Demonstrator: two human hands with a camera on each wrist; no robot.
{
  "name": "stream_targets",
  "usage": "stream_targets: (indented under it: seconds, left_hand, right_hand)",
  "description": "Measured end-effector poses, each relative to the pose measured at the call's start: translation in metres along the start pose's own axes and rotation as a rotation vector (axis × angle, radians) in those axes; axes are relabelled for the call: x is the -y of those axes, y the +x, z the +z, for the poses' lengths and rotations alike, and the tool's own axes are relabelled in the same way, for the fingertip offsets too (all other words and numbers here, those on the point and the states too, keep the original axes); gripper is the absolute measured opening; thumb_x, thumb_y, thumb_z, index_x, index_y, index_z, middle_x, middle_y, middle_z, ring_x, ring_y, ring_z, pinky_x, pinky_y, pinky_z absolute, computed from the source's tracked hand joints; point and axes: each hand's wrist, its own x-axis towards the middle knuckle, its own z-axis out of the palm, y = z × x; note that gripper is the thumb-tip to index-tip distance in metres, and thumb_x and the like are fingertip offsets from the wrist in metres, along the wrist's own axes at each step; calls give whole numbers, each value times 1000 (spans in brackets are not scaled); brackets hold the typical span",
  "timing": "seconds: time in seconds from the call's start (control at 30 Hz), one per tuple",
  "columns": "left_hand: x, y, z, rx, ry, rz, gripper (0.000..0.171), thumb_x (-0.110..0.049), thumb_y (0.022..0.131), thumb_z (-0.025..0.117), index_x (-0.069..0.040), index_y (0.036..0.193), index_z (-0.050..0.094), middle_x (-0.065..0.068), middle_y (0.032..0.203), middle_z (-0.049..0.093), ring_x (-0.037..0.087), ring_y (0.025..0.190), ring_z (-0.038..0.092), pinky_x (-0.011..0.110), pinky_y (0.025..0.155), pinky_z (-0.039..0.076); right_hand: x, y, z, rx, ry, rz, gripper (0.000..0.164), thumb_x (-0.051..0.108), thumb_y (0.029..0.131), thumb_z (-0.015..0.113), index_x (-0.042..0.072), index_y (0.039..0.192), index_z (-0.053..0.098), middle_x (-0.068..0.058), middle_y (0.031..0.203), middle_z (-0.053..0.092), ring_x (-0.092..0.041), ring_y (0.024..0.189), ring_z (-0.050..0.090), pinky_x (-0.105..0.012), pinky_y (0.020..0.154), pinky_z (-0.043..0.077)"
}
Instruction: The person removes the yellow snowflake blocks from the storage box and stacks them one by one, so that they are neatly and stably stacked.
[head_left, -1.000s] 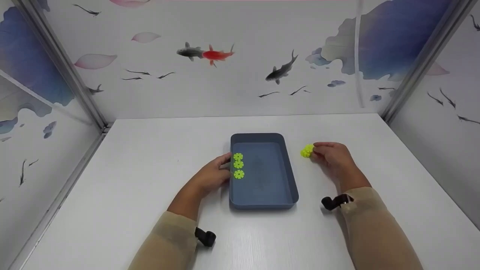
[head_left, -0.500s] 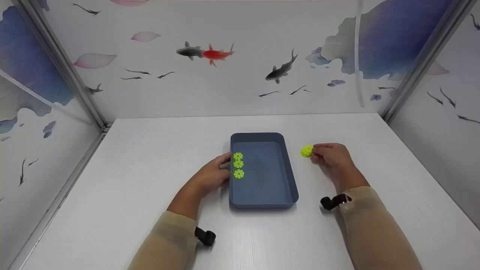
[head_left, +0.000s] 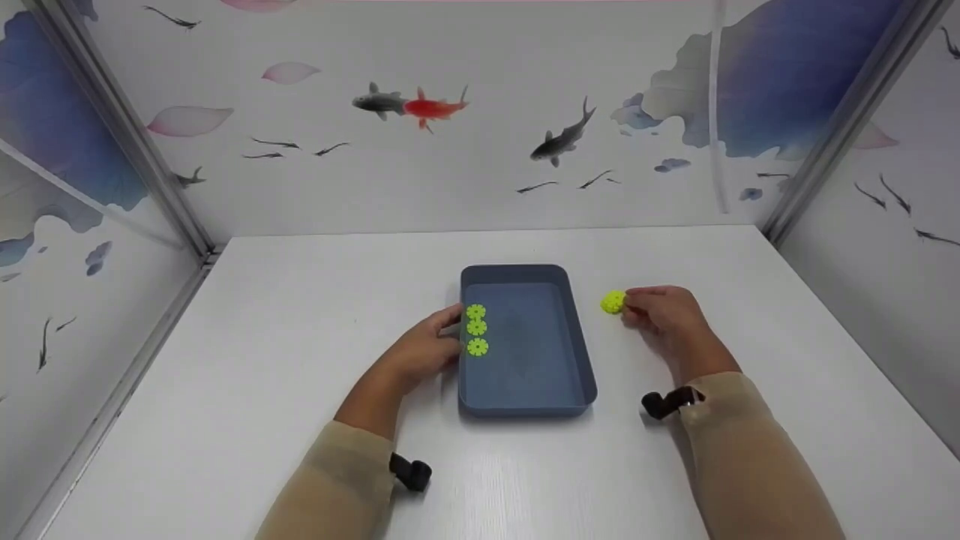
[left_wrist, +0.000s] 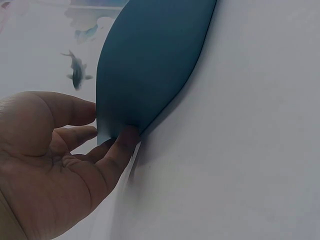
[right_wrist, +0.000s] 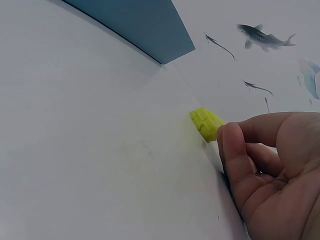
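A blue-grey rectangular tray (head_left: 525, 345) sits on the white table. Three yellow-green, notched plastic snowflake discs (head_left: 477, 328) form a column along its left inner side. My left hand (head_left: 424, 352) rests its fingertips against the tray's left outer wall; in the left wrist view, the extended fingers (left_wrist: 117, 155) touch the wall low down. To the right of the tray, my right hand (head_left: 667, 315) pinches the near edge of a small stack of snowflake discs (head_left: 613, 302) between thumb and fingers. The right wrist view shows the stack (right_wrist: 206, 124) tilted, its layers visible, partly covered by the fingertips.
White panels printed with fish and lotus leaves (head_left: 480, 172) stand behind the table (head_left: 300, 300) and on both sides. A metal post (head_left: 825, 135) rises at each back corner. Each sleeve cuff carries a small black wrist camera (head_left: 411, 474).
Over the last second the right fingers have shifted the snowflake discs slightly, bringing them into a neater stack. The left hand, the tray and the three discs inside it stay put.
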Motion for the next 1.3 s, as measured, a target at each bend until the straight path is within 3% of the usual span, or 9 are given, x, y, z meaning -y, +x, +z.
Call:
stream_targets:
  seconds: [0.33,0.6,0.77,0.93,1.13,1.3]
  left_hand:
    - [0,1,0,-18,28,3,78,-5,98,58,-22,170,33,1,176,35,30,164,32,49,129,40]
    - [1,2,1,10,-22,12,78,-3,98,54,-18,171,30,3,177,33,31,158,44,49,123,48]
    - [1,1,1,5,-12,5,78,-4,99,56,-19,171,30,2,177,33,31,158,44,49,123,48]
    - [1,0,2,0,-6,-2,79,-5,98,56,-20,171,30,1,177,33,30,158,44,48,123,48]
    - [2,2,1,0,-7,-5,79,-4,98,57,-21,171,31,2,177,33,31,160,41,48,124,47]
    - [1,2,0,-8,8,-11,80,-4,97,58,-22,170,32,0,177,33,30,161,39,48,125,46]
  right_hand:
    - [0,-6,0,48,24,-41,42,19,104,70,5,142,63,-7,110,75,-13,87,71,-21,83,63]
    - [-1,-3,3,34,3,-61,44,16,103,69,1,144,61,-4,100,76,-10,82,69,-21,79,63]
    - [-2,-1,3,21,5,-54,43,17,104,69,1,144,62,-5,104,75,-10,83,70,-21,81,63]
    - [0,-4,3,20,18,-38,45,22,105,67,6,147,60,-8,118,72,-13,88,69,-22,85,62]
    - [14,-13,10,44,11,-95,50,27,106,67,7,151,59,-10,136,64,-11,98,67,-19,90,61]
    - [33,-32,25,96,75,-204,43,23,103,71,3,141,66,-5,117,72,-10,91,69,-18,86,62]
